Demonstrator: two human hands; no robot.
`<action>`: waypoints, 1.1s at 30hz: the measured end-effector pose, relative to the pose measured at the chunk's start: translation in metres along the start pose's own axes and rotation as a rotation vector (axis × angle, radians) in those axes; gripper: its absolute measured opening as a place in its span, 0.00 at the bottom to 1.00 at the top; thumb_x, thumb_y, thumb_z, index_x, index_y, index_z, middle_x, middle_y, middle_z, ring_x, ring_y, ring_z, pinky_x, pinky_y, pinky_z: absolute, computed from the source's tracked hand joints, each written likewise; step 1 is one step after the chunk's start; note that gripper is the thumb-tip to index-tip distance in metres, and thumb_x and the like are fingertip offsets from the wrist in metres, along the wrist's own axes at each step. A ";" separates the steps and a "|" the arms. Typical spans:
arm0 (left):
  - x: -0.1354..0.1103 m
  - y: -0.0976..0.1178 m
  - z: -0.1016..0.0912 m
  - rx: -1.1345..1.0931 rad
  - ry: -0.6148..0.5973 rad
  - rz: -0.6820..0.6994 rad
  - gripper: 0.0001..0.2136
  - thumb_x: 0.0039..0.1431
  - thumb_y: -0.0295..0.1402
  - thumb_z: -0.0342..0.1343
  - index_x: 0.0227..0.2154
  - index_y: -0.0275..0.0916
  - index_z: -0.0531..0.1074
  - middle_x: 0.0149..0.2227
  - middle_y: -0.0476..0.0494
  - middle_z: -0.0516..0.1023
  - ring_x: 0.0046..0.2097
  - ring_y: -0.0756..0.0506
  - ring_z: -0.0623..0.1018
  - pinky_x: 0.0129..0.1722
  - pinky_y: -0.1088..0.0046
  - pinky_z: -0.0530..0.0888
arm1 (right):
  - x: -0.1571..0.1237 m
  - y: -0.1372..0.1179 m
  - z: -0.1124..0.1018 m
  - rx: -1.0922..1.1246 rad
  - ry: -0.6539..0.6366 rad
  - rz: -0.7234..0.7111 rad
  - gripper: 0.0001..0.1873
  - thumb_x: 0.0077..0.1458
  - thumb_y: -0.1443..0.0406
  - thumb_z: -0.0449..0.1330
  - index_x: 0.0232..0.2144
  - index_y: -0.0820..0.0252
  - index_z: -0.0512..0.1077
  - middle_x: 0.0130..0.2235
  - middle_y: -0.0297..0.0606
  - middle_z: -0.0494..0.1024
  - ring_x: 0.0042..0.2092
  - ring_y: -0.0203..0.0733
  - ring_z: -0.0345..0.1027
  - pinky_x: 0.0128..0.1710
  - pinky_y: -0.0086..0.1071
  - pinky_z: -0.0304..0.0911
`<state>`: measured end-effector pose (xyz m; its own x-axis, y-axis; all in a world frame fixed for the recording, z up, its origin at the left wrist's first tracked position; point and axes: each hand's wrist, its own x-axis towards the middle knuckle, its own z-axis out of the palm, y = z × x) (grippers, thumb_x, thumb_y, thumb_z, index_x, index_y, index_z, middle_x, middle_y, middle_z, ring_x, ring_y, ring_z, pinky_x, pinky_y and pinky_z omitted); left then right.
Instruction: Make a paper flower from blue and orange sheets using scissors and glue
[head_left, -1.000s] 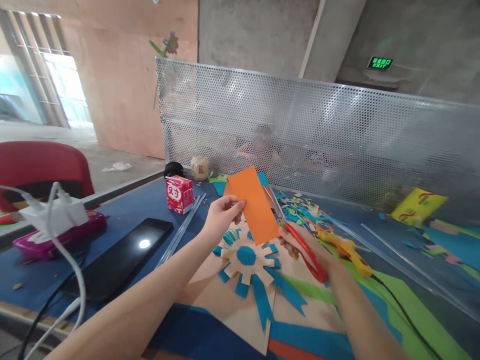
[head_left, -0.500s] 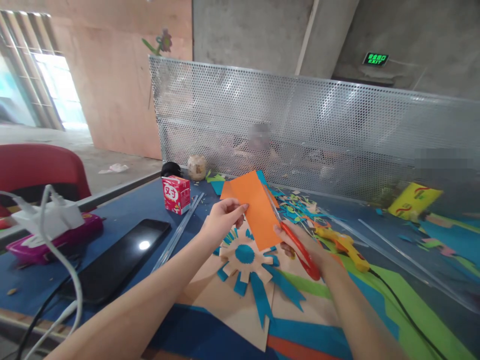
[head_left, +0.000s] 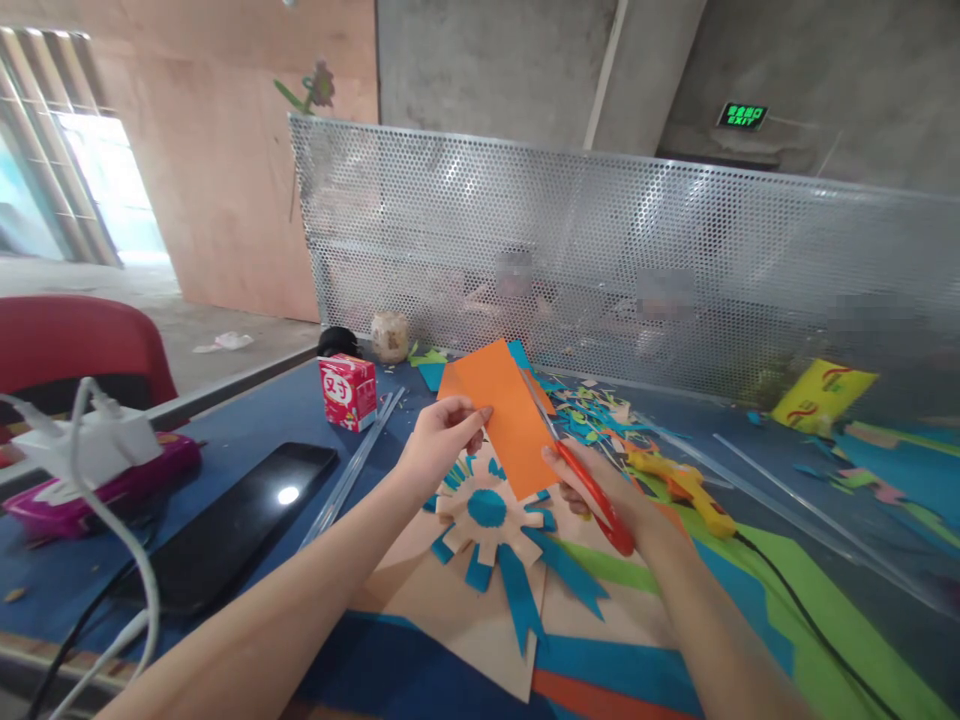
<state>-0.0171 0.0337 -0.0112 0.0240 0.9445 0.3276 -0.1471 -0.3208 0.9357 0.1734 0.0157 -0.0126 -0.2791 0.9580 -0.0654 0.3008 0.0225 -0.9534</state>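
Between thumb and fingers, my left hand (head_left: 448,435) pinches the left side of an orange sheet of paper (head_left: 504,400), held above the table. My right hand (head_left: 592,485) grips the red handles of a pair of scissors (head_left: 596,497), whose blades point up and away along the sheet's right edge. How far the blades are parted I cannot tell. Below the sheet lies a paper rosette (head_left: 487,508) with a blue centre, beige loops and blue ribbon tails. It rests on beige paper (head_left: 457,620), and the orange sheet hides part of its top.
A yellow hot glue gun (head_left: 690,485) and paper scraps (head_left: 592,410) lie to the right. On the left are a black phone (head_left: 240,510), a red carton (head_left: 347,392), clear sticks (head_left: 352,470) and a white plug adapter (head_left: 97,440). A perforated metal screen (head_left: 480,220) stands behind, with people beyond it.
The view has shifted slightly, moving most things a little left in the picture. Both hands keep their holds on the orange paper and the scissors.
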 end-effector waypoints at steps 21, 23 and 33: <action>-0.001 0.003 0.001 0.000 0.024 -0.013 0.10 0.46 0.37 0.58 0.21 0.35 0.66 0.14 0.53 0.64 0.17 0.55 0.63 0.19 0.79 0.59 | -0.007 -0.013 0.005 0.019 0.066 0.063 0.22 0.43 0.48 0.54 0.18 0.56 0.51 0.11 0.21 0.51 0.12 0.26 0.41 0.11 0.23 0.40; -0.001 0.003 0.001 0.003 0.024 -0.014 0.10 0.46 0.37 0.58 0.21 0.35 0.66 0.14 0.53 0.64 0.17 0.56 0.63 0.19 0.80 0.59 | -0.008 -0.014 0.005 0.008 0.052 0.070 0.22 0.43 0.47 0.53 0.18 0.55 0.51 0.11 0.20 0.50 0.12 0.26 0.40 0.11 0.23 0.40; -0.002 -0.001 -0.001 0.090 -0.028 0.024 0.10 0.49 0.37 0.56 0.22 0.36 0.65 0.14 0.54 0.65 0.18 0.55 0.64 0.19 0.79 0.60 | -0.009 -0.009 0.004 -0.122 0.073 -0.023 0.20 0.44 0.49 0.57 0.23 0.56 0.54 0.18 0.22 0.52 0.16 0.27 0.47 0.15 0.24 0.46</action>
<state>-0.0178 0.0325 -0.0127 0.0496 0.9344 0.3526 -0.0588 -0.3497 0.9350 0.1698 0.0061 -0.0047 -0.2216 0.9750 -0.0179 0.4048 0.0752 -0.9113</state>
